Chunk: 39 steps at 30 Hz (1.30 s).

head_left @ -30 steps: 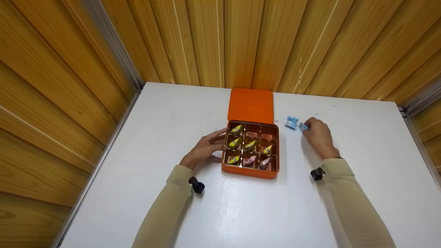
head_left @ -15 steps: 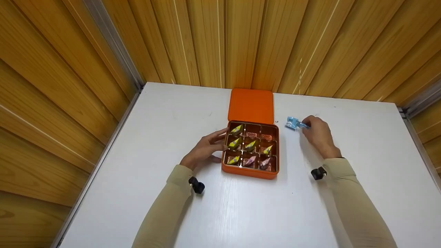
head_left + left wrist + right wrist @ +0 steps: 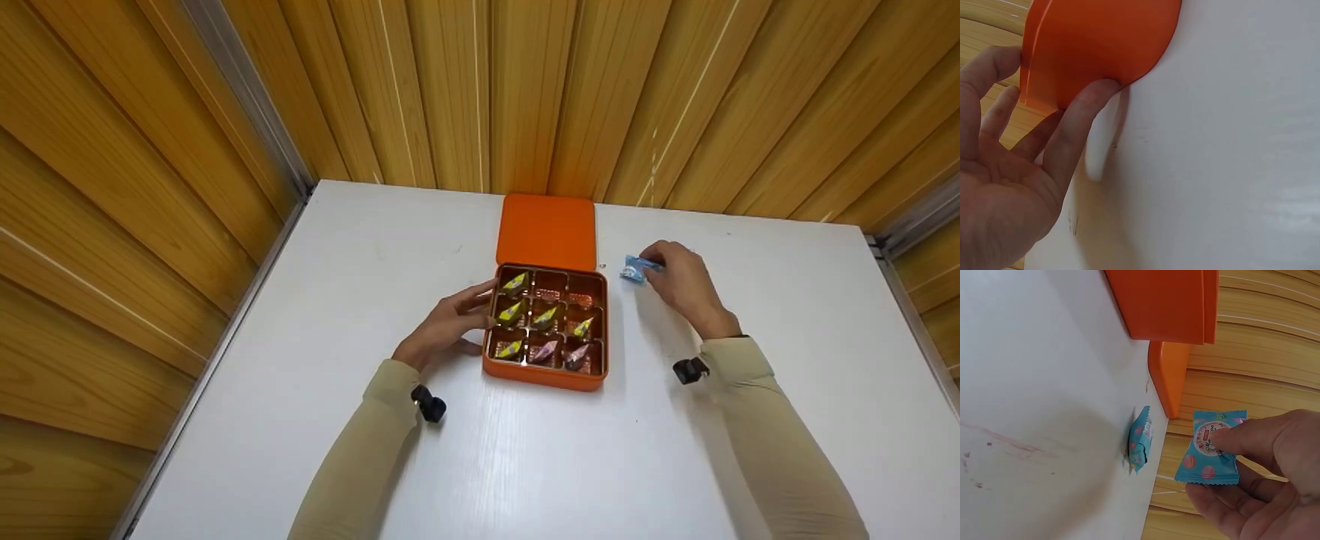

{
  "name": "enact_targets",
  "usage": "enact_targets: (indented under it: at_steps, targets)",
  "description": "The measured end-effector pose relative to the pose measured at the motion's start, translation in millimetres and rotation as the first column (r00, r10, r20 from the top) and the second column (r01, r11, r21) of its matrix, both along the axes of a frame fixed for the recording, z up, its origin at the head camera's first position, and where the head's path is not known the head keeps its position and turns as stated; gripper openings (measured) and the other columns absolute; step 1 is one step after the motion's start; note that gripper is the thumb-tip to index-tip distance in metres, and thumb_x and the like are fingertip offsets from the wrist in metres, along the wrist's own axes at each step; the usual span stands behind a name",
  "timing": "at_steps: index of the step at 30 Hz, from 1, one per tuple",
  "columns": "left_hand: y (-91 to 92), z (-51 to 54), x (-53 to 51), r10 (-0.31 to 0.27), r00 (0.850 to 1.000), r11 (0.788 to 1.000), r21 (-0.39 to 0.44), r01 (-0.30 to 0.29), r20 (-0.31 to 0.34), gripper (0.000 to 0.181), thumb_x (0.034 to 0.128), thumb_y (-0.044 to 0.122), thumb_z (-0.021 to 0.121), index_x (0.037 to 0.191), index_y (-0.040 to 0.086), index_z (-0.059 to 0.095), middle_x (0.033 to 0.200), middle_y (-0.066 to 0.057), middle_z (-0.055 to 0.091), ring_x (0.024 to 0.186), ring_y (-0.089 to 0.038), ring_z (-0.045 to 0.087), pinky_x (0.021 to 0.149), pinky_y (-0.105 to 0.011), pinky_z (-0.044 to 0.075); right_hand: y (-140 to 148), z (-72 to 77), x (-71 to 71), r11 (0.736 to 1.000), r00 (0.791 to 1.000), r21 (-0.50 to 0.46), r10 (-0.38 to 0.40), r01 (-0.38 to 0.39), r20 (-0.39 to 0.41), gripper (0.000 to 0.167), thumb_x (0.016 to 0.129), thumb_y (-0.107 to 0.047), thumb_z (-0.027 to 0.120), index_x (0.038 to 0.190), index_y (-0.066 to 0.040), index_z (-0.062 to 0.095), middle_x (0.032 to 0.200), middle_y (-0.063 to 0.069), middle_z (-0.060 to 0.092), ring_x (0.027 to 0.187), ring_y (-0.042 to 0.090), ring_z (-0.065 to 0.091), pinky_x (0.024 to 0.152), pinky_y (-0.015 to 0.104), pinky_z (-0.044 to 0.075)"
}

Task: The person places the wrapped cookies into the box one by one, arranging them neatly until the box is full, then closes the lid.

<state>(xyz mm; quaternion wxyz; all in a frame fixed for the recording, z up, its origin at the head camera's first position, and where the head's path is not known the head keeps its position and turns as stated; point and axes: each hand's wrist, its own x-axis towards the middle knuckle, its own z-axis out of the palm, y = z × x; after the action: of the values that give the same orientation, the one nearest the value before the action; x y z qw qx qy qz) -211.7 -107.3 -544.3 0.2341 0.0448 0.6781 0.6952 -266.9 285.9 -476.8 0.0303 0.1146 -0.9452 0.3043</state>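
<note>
My left hand [image 3: 446, 324] rests its thumb and fingers, fairly straight, against the left side of an orange divided box [image 3: 544, 379]. Yellow-wrapped candies [image 3: 511, 312] sit in several of its compartments, and pink-wrapped ones [image 3: 544, 350] lie in the front row. To the right of the box, my right hand [image 3: 684, 281] pinches a small blue candy packet [image 3: 1202, 458] between thumb and fingers, held above the table. A second blue packet [image 3: 1140, 441] lies on the table just left of it; in the head view the two packets overlap.
Behind the box lies its orange lid [image 3: 546, 231], flat and close against the back rim. The white table [image 3: 480, 465] is bordered by wood-patterned walls [image 3: 525, 97] at the back and the sides.
My right hand has lifted its blue packet and shifted left, over the other packet. The left hand and the box have stayed in place.
</note>
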Motion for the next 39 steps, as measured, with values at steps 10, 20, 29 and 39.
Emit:
enact_targets:
  at_steps: [10,20,29,39]
  targets:
    - [0.8,-0.1,0.2,0.007,1.0,1.0,0.001,-0.007,0.009,0.074,0.097,0.005,0.072,0.16,0.038,0.05,0.158,-0.005,0.052,0.133,-0.028,0.06,0.074,-0.046,0.065,-18,9.7,0.7,0.993,0.993,-0.007,0.117,-0.117,0.01,0.022,0.1,0.003,0.069,0.121,0.009,0.067,0.119,0.029,0.066,0.108,0.045,0.064,0.1,0.061,0.052]
    - [-0.4,1.1,-0.1,-0.015,1.0,1.0,-0.016,0.015,-0.018,0.074,0.098,0.007,0.071,0.161,0.037,0.048,0.16,-0.005,0.05,0.136,-0.028,0.058,0.071,-0.046,0.065,-41,17.7,-0.6,0.967,0.965,-0.033,0.253,-0.251,0.073,0.018,0.1,0.002,0.07,0.117,0.003,0.072,0.116,0.021,0.07,0.108,0.039,0.067,0.097,0.057,0.055]
    - [-0.3,0.4,-0.9,-0.015,1.0,1.0,-0.012,0.014,-0.017,0.074,0.0973,0.008,0.072,0.161,0.037,0.048,0.16,-0.006,0.049,0.137,-0.028,0.057,0.069,-0.045,0.065,-61,24.2,-0.1,0.947,0.941,-0.011,0.321,-0.322,0.103,0.02,0.098,0.004,0.071,0.118,0.002,0.07,0.116,0.02,0.07,0.108,0.038,0.068,0.098,0.056,0.055]
    - [0.0,-0.2,-1.5,-0.008,1.0,1.0,-0.023,0.008,-0.003,0.075,0.096,0.008,0.072,0.161,0.036,0.048,0.16,-0.009,0.05,0.134,-0.031,0.059,0.07,-0.046,0.064,-78,23.8,-2.6,0.914,0.913,0.013,0.403,-0.405,0.064,0.02,0.095,0.008,0.074,0.114,0.001,0.068,0.112,0.02,0.072,0.108,0.039,0.069,0.096,0.056,0.056]
